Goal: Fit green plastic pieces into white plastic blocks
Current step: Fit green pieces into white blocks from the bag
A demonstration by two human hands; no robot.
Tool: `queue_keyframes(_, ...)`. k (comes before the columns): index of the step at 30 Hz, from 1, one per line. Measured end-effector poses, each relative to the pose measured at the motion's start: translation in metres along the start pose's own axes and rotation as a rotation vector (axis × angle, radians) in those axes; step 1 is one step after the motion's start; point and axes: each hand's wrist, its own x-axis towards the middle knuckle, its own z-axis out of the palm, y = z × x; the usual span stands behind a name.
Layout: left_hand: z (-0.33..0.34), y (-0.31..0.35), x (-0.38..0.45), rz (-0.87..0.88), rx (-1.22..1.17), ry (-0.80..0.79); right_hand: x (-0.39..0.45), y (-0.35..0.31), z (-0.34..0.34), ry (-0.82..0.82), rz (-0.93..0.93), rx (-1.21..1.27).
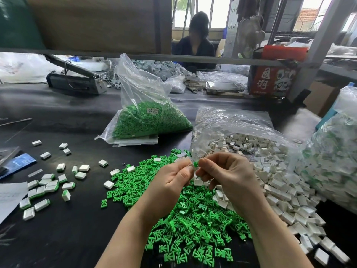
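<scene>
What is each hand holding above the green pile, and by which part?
The right hand pinches a green piece by its right end. The left hand is curled against that piece's other end; whether a white block sits in its fingers cannot be told.

A single green piece (195, 163) sits just right of frame centre, pinched between the fingertips of both hands (202, 176), with a white block (198, 182) just below it. Under the hands, a loose heap of green pieces (189, 219) spreads over the lower centre. White blocks (286, 190) spill from a clear bag at right into a heap touching the green one. At lower left lie scattered white blocks with green inserts (46, 187). A bag of green pieces (152, 120) stands at upper centre.
</scene>
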Motion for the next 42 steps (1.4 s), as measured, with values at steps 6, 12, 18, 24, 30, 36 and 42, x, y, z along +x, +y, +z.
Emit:
queue_keyframes(6, -0.002, 0.001, -0.001, 0.002, 0.139, -0.007, 0.001, -0.001, -0.002, -0.042, 0.028, -0.119)
queue_keyframes(12, -0.001, -0.003, 0.001, 0.004, 0.207, -0.016, 0.002, 0.0, -0.004, -0.075, 0.061, -0.145)
queue_keyframes(18, 0.003, -0.003, 0.002, 0.028, 0.18, 0.041, 0.001, 0.005, 0.01, 0.059, 0.017, -0.002)
queue_keyframes(24, 0.007, -0.003, 0.002, 0.023, 0.105, 0.081, 0.001, 0.007, 0.017, 0.122, 0.033, 0.137)
queue_keyframes(30, 0.004, 0.003, 0.002, 0.051, 0.144, 0.064, 0.002, 0.006, 0.014, 0.086, 0.01, 0.055)
queue_keyframes(36, 0.002, 0.001, -0.001, 0.026, 0.224, 0.031, 0.003, 0.004, 0.001, -0.016, -0.013, -0.152)
queue_keyframes(42, 0.001, 0.002, -0.001, -0.004, 0.216, 0.0, 0.005, 0.008, -0.003, -0.067, 0.011, -0.184)
